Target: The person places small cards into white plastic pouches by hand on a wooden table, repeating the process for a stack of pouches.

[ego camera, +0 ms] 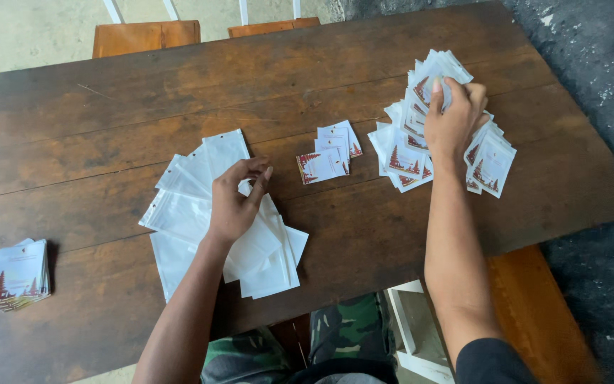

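Two bare forearms are showing, rising from the bottom of the frame toward its middle and right. The arm at lower right is wearing a dark, near-black short sleeve, its rounded hem showing only at the bottom edge of the frame. The arm at lower left is showing no sleeve at all within the frame. Neither wrist is carrying a watch, band or bracelet, and the fingers are wearing no rings or gloves. At bottom centre, between the two arms, the legs are wearing camouflage trousers, patterned in blotches of dark green, lighter green and pale grey, with creases running along the cloth.
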